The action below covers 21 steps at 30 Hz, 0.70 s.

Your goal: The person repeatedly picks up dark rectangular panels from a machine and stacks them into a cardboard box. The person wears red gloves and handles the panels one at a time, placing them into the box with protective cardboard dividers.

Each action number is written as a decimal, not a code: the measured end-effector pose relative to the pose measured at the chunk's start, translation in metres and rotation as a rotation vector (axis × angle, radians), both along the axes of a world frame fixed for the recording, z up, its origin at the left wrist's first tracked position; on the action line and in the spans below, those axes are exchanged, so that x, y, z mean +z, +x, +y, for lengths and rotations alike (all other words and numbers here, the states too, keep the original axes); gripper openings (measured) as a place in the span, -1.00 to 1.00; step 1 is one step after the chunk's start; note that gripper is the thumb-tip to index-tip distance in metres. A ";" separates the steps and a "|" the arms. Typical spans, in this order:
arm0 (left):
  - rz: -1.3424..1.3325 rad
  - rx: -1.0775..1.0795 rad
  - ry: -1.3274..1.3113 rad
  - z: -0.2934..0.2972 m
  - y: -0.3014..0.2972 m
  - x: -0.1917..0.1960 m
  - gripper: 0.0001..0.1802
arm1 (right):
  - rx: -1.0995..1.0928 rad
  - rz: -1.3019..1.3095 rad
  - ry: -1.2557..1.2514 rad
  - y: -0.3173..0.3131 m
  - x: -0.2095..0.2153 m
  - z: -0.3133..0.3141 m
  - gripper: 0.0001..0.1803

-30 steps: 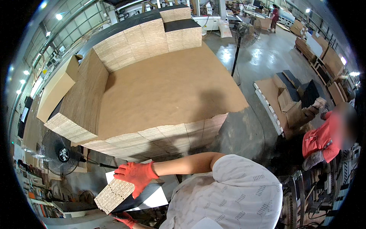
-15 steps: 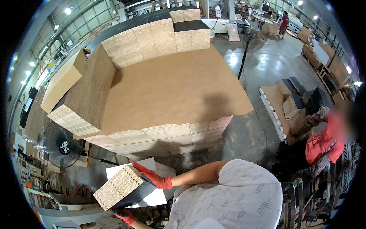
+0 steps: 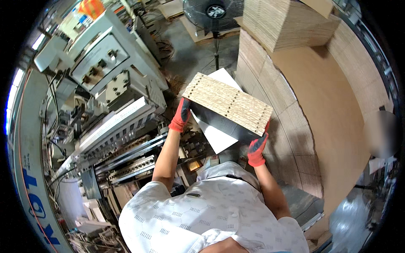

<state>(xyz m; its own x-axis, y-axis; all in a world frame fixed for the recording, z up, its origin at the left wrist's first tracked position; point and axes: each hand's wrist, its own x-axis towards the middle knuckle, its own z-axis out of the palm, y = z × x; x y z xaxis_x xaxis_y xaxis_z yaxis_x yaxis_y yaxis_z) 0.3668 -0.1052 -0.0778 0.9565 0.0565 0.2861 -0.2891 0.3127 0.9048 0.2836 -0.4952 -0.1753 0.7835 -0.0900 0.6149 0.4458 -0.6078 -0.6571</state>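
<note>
**Bundle of cardboard sheets swung round to the machine side**

The view has turned hard: half a second ago the big pallet stack of flattened cardboard [image 3: 337, 105] filled the middle of the scene, and now it runs down the person's right, with the grey folding-and-stitching machine [image 3: 114, 105] on the left. The person has turned away from the stack with the load in hand, so the bundle looks to be on its way toward the machine rather than back to the pile.

A pedestal fan [image 3: 215, 12] stands beyond, on the concrete floor between machine and stack.

The bundle of corrugated sheets [image 3: 230, 107] is held up in front of the chest, tilted, its fluted edges facing up, above a white sheet [image 3: 217, 137] lying lower down.

The left hand [image 3: 181, 116], in a red-orange glove, is closed round the bundle's near-left end. The right hand [image 3: 257, 147], gloved the same, cups the lower right corner from beneath, fingers curled against the dark underside.
</note>
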 end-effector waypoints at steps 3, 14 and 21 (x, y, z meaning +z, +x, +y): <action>-0.083 -0.070 0.095 -0.021 -0.001 0.094 -0.01 | -0.137 -0.183 -0.277 0.004 0.027 0.005 -0.12; -0.013 -0.023 0.108 -0.028 -0.005 0.128 -0.01 | -0.021 -0.098 0.038 0.016 0.019 0.024 -0.11; -0.040 0.009 0.114 -0.029 -0.005 0.124 -0.11 | -0.156 -0.220 -0.227 0.016 0.011 0.022 -0.14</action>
